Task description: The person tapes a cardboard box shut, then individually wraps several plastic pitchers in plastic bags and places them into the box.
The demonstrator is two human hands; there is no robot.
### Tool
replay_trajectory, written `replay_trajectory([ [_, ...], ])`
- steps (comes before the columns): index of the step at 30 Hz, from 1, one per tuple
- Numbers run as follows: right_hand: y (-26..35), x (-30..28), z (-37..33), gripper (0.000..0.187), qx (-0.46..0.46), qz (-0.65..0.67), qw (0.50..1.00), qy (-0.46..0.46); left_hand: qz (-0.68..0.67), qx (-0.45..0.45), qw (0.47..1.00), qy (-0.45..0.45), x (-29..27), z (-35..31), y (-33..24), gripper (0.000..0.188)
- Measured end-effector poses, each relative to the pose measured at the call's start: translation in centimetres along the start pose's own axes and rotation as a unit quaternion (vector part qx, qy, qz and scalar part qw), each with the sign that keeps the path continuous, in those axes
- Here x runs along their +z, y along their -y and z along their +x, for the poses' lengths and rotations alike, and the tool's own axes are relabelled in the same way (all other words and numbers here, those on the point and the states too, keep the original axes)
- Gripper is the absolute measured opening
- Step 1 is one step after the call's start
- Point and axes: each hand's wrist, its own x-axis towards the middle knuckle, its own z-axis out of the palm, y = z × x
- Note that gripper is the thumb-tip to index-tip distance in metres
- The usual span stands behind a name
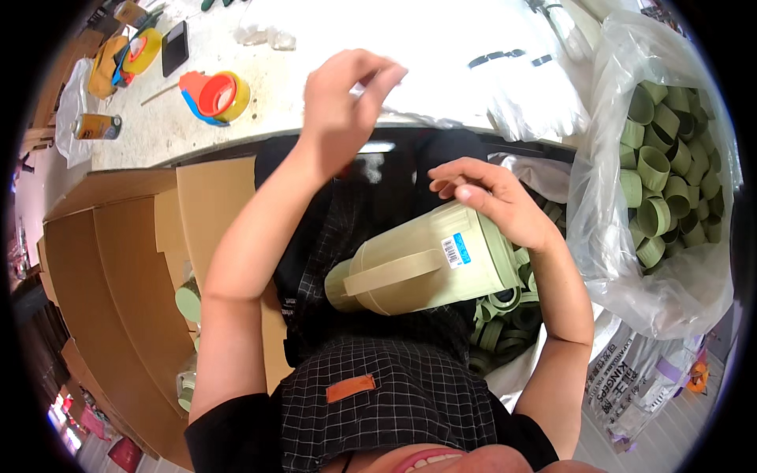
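A pale green thermos jug (394, 260) lies on its side across my lap, its handle facing up and a blue-and-white barcode sticker (455, 251) near its wide end. My right hand (501, 201) grips that wide end from above, with the thumb against the body. Over the table's near edge, my left hand (343, 102) is raised away from the jug. Its fingers are curled and thumb and forefinger come close together, slightly blurred. Whatever they may pinch cannot be made out.
A clear plastic bag (595, 213) of green ring-shaped parts (654, 169) stands at right. More green parts (505, 323) lie beside my lap. An open cardboard box (118, 276) is at left. On the white table (276, 87) sit a tape roll (221, 96), a phone (175, 49) and a can (96, 126).
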Motion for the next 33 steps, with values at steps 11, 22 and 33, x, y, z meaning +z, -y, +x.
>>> replay_trajectory([
  [11, -3.8, -0.1, 4.7, 0.026, -0.089, 0.094, 0.991, -0.018, 0.016, -0.262, 0.949, 0.176, 8.4, 7.2, 14.7, 0.027],
  [22, -3.7, -2.2, 5.5, 0.022, -0.052, 0.108, 0.929, -0.351, -0.287, -0.328, 0.892, 0.121, 7.6, 4.0, 1.5, 0.028],
  [33, -7.2, -3.5, 4.0, 0.019, -0.101, 0.124, 0.884, -0.44, -0.657, -0.305, 0.689, -0.025, 7.1, -3.1, -2.2, 0.013],
])
